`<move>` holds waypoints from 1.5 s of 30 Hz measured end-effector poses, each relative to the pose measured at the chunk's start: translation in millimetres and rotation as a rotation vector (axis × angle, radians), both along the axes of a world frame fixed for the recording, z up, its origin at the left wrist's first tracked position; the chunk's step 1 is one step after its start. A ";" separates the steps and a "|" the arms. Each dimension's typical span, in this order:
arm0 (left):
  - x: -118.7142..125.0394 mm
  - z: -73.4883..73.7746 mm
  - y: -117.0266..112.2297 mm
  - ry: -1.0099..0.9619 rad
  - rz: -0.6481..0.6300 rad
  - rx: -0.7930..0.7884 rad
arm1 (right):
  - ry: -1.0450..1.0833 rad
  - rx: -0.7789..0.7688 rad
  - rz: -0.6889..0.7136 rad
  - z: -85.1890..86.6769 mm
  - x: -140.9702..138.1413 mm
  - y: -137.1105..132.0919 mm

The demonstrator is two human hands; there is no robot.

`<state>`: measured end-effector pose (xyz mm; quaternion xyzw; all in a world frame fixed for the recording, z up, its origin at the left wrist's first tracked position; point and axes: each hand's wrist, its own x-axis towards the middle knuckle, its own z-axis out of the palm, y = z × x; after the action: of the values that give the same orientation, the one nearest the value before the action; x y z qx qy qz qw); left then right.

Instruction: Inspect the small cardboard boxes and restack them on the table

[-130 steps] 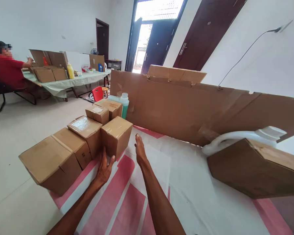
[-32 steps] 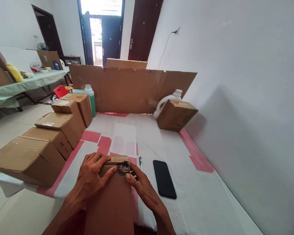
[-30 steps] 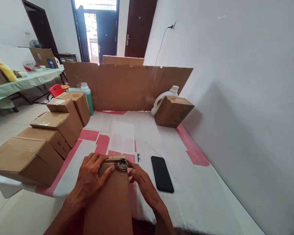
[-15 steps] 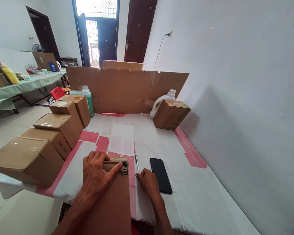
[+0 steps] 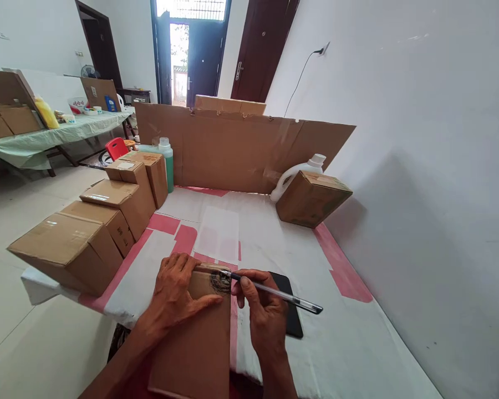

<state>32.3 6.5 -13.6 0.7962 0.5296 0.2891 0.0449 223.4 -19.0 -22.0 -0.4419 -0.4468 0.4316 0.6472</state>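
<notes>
A brown piece of cardboard [image 5: 199,343] leans at the table's near edge, with a dark scribbled, rough-looking patch [image 5: 220,281] near its top right corner. My left hand [image 5: 175,291] is closed over the cardboard's upper left part, thumb stretched across its face below the patch. In my right hand [image 5: 263,307] is a pen [image 5: 283,295] with a clear barrel, pinched between thumb and fingers. Its tip end reaches the patch; whether it touches cannot be made out. Partly behind my right hand lies a black phone [image 5: 293,321] on the table.
Several cardboard boxes [image 5: 62,238] line the table's left side. A large cardboard panel [image 5: 233,147] stands across the back. Near it are a green bottle [image 5: 168,166], a white jug [image 5: 299,172] and a tilted box [image 5: 314,199]. A white wall [image 5: 432,166] rises on the right.
My right hand has lifted the pen off the table and brought it to the patch on the cardboard. The thumb of my left hand has moved down off the patch. The view has shifted.
</notes>
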 end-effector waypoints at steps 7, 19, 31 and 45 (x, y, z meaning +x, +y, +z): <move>0.3 -3.8 -1.2 -0.022 -0.010 0.006 | -0.100 -0.019 -0.020 -5.3 -2.6 -1.9; 0.6 -4.6 0.6 -0.031 0.043 0.033 | 0.049 -0.191 -0.011 -19.1 46.2 2.8; -2.4 -5.0 4.4 0.001 0.021 0.038 | -1.061 -0.613 -0.121 -86.6 55.6 26.6; -4.2 -5.6 2.8 -0.016 0.014 0.029 | -1.037 -0.890 -0.423 -86.4 122.9 12.6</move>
<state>28.1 9.4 -19.2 0.7909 0.5303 0.3034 0.0354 346.2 -6.4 -108.4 -0.8895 -0.3830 0.1726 0.1798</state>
